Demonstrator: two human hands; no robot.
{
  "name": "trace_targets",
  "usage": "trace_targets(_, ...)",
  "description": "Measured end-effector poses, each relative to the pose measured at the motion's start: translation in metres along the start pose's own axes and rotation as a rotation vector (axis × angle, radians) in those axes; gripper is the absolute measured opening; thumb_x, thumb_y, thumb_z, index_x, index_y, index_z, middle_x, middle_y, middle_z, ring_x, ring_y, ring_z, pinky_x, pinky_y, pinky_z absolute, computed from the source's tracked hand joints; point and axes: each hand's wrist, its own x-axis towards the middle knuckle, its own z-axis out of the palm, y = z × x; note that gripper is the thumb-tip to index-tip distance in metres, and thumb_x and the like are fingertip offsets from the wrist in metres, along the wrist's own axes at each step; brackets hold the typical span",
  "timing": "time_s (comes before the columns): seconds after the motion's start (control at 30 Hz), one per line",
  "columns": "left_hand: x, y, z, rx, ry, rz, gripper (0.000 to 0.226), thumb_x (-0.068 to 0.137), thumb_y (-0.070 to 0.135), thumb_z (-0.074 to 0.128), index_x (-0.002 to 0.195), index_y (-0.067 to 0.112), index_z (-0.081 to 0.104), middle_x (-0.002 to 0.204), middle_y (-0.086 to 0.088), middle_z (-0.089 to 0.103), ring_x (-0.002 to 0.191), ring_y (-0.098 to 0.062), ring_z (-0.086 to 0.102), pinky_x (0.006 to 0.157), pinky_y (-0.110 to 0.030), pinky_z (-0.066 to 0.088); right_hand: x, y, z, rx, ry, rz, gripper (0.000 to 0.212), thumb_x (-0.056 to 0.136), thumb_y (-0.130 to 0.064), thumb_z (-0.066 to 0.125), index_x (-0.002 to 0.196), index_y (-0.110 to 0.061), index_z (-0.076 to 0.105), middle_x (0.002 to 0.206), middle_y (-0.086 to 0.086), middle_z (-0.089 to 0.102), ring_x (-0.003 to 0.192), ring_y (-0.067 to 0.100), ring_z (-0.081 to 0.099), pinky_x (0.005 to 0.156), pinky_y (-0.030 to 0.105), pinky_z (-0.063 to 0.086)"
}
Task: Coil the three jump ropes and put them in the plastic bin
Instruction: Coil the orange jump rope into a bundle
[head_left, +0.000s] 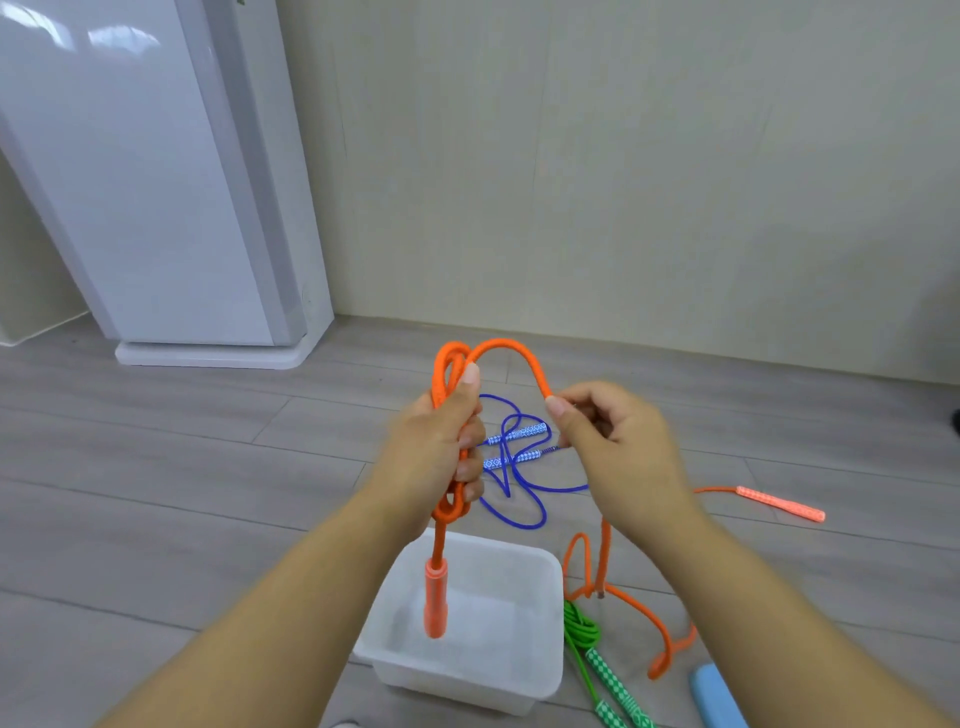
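The left hand (441, 447) grips the orange braided jump rope (519, 349) in upright coils above the white plastic bin (467, 686), while the right hand (618, 447) pinches its loose strand trailing to the floor (156, 467) at right.

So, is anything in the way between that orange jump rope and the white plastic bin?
Nothing visible. The orange jump rope, gripped by the left hand, dangles its handle over the open white plastic bin.
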Motion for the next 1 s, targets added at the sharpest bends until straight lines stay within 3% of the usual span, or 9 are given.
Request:
trace_targets(0.07,0.0,-0.001,0.003,0.009,0.01,0.012,0.034,0.087,0.049,0.053,0.075,0.018,0.044,0.052,0.003,0.031,0.039,-0.012,0.027,0.038,-0.02,0.031,0.0,-0.005,0.006,-0.011,-0.03,-0.009,0.015,0.09,-0.021,0.058,0.078,-0.03,0.063,0.072,0.0,0.063,0.073,0.02,0.059,0.07,0.027,0.047)
trace_targets(0.2,0.0,-0.001,0.005,0.035,0.05,0.059,0.036,0.088,0.049,0.052,0.082,0.013,0.049,0.051,0.003,0.032,0.041,-0.012,0.029,0.04,-0.022,0.033,-0.003,-0.011,0.019,-0.239,-0.102,-0.125,0.021,0.093,-0.013,0.05,0.104,-0.015,0.068,0.087,-0.006,0.046,0.08,0.003,0.046,0.07,0.002,0.032)
trace_targets(0.33,0.001,-0.003,0.002,0.113,0.111,0.136,0.037,0.087,0.048,0.055,0.073,0.017,0.041,0.056,-0.004,0.03,0.044,-0.016,0.028,0.044,-0.026,0.032,-0.004,-0.014,0.026,-0.316,-0.217,-0.18,0.022,0.094,-0.011,0.047,0.104,-0.014,0.066,0.088,0.001,0.043,0.077,0.01,0.045,0.065,0.008,0.033)
trace_targets(0.47,0.002,-0.007,0.004,0.125,0.171,0.174,0.038,0.084,0.046,0.06,0.084,0.009,0.055,0.054,-0.004,0.035,0.04,-0.015,0.033,0.044,-0.026,0.033,-0.004,-0.019,0.028,-0.355,-0.238,-0.235,0.018,0.093,-0.015,0.052,0.096,-0.014,0.07,0.079,0.005,0.046,0.076,0.018,0.046,0.065,0.022,0.036)
trace_targets(0.53,0.004,-0.009,0.005,0.125,0.194,0.185,0.036,0.08,0.044,0.065,0.078,0.009,0.058,0.049,-0.001,0.041,0.037,-0.013,0.035,0.041,-0.024,0.035,-0.005,-0.022,0.029,-0.337,-0.241,-0.254,0.015,0.089,-0.014,0.056,0.086,-0.013,0.071,0.068,0.001,0.048,0.071,0.015,0.046,0.065,0.029,0.037)
trace_targets(0.67,0.004,-0.01,0.003,0.111,0.188,0.186,0.029,0.08,0.035,0.07,0.07,0.012,0.055,0.052,-0.008,0.044,0.039,-0.016,0.037,0.037,-0.021,0.034,-0.007,-0.023,0.029,-0.099,-0.189,-0.083,0.006,0.08,-0.01,0.067,0.075,-0.013,0.069,0.064,-0.005,0.065,0.064,0.006,0.06,0.06,0.018,0.047)
trace_targets(0.77,0.002,-0.008,0.005,0.112,0.244,0.186,0.034,0.086,0.037,0.062,0.075,0.005,0.057,0.05,-0.01,0.046,0.036,-0.015,0.039,0.034,-0.018,0.033,-0.012,-0.018,0.031,-0.006,-0.211,0.035,0.009,0.08,-0.013,0.069,0.077,-0.018,0.062,0.058,-0.013,0.063,0.058,-0.002,0.06,0.057,0.011,0.047)
trace_targets(0.93,0.007,0.002,-0.004,-0.039,0.326,0.186,0.036,0.09,0.043,0.055,0.07,0.013,0.052,0.056,0.004,0.059,0.039,-0.015,0.044,0.041,-0.022,0.035,-0.016,-0.005,0.023,-0.224,-0.349,0.022,0.017,0.091,-0.032,0.054,0.079,-0.022,0.06,0.065,-0.009,0.062,0.06,0.007,0.056,0.065,0.031,0.051)
trace_targets(1.0,0.009,0.005,-0.011,-0.152,0.357,0.193,0.039,0.092,0.042,0.052,0.065,0.015,0.047,0.047,0.005,0.054,0.045,-0.014,0.049,0.046,-0.025,0.035,-0.016,0.0,0.016,-0.288,-0.377,0.022,0.029,0.094,-0.038,0.044,0.076,-0.022,0.06,0.063,-0.006,0.06,0.058,0.006,0.052,0.065,0.029,0.047)
